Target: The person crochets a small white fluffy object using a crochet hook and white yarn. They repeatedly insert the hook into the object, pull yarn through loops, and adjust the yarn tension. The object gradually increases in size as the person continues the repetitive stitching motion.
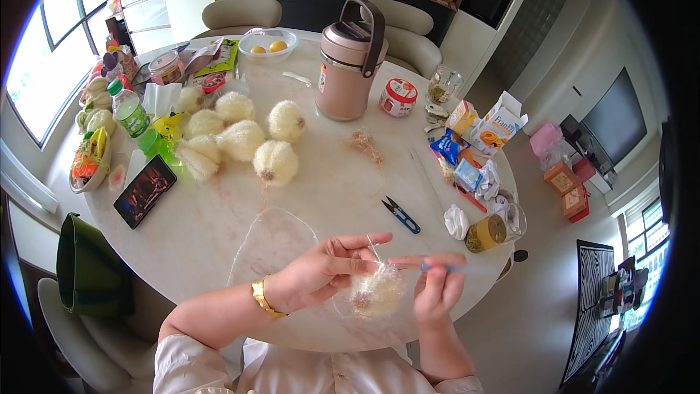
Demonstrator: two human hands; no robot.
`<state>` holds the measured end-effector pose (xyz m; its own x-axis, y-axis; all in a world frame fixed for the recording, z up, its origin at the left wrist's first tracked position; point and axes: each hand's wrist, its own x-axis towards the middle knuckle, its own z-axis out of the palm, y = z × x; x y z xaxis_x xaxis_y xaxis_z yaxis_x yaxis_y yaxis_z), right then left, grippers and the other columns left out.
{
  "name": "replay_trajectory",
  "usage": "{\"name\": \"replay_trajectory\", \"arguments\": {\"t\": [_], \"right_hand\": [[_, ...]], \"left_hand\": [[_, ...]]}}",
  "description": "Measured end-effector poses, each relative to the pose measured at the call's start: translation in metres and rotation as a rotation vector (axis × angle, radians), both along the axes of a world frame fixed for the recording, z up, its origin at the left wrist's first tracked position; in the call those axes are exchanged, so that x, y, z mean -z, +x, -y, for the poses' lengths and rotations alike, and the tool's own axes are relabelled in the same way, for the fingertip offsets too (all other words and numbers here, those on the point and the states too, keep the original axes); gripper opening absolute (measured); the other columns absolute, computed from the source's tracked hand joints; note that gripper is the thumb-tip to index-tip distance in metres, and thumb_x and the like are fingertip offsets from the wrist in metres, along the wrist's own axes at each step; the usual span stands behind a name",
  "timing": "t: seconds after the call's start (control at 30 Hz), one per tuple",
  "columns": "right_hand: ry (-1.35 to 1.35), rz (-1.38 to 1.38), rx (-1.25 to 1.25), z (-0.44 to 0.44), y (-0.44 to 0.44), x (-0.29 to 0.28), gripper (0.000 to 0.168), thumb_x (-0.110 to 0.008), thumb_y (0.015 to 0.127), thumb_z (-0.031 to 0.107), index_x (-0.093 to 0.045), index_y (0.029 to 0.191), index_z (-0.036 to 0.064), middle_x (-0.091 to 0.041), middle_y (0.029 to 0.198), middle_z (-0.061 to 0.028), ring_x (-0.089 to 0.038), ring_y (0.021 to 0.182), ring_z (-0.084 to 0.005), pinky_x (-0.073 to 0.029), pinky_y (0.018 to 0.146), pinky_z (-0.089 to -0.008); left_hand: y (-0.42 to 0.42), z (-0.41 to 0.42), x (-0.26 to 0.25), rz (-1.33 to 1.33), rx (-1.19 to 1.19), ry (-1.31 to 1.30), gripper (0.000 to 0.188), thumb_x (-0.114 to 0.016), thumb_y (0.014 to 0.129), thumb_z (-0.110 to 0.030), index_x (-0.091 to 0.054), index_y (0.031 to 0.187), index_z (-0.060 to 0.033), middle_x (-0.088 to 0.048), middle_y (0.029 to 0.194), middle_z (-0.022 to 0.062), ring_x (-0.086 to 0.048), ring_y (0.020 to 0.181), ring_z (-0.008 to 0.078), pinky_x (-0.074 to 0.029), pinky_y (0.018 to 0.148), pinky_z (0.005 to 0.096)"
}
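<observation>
My left hand (333,265) pinches the top of a fluffy cream yarn ball (380,295), with a strand of pale yarn (373,249) rising at its fingertips. In my right hand (440,284) is a thin tool with a blue handle (437,267), likely a crochet hook, partly blurred. Its tip reaches the ball's top beside my left thumb. A brownish patch shows on the ball's lower side. A loose length of yarn (262,212) curves over the marble table (306,312) to the left of my hands. Several similar fluffy balls (276,163) sit farther off.
Blue thread snips (402,215) lie beyond my hands, near a clear ruler (426,178) and brown fibres (365,146). A glass of tea (486,232) and snack boxes (496,123) stand right. At left are a phone (145,191) and a bottle (130,109); a pink insulated jug (347,71) stands behind.
</observation>
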<state>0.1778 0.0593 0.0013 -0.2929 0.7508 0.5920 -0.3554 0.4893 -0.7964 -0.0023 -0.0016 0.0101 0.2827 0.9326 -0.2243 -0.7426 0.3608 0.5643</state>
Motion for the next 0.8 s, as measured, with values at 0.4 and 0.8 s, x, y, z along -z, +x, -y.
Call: {"name": "replay_trajectory", "arguments": {"t": [0.4,0.8], "right_hand": [[0.941,0.477,0.328,-0.009,-0.008,-0.013,0.021,-0.064,0.073,-0.002,-0.064,0.090,0.009,-0.065,0.092,-0.0102,-0.060,0.070,-0.0223,-0.048,0.058,-0.0285],[-0.489,-0.043,-0.200,-0.005,-0.002,-0.008,0.015,-0.045,0.096,0.020,-0.044,0.096,0.005,-0.060,0.085,-0.0124,-0.066,0.067,-0.0273,-0.055,0.060,-0.0311]], "left_hand": [[0.010,0.003,0.006,-0.150,-0.022,0.074,0.058,-0.060,0.084,0.004,-0.039,0.137,-0.0056,-0.062,0.086,-0.0032,-0.055,0.079,0.0042,-0.039,0.062,0.0187],[0.004,0.003,-0.003,-0.196,0.012,0.194,0.059,-0.057,0.083,0.007,-0.035,0.138,0.0004,-0.059,0.087,-0.0032,-0.056,0.084,0.0062,-0.046,0.080,0.0227]]}}
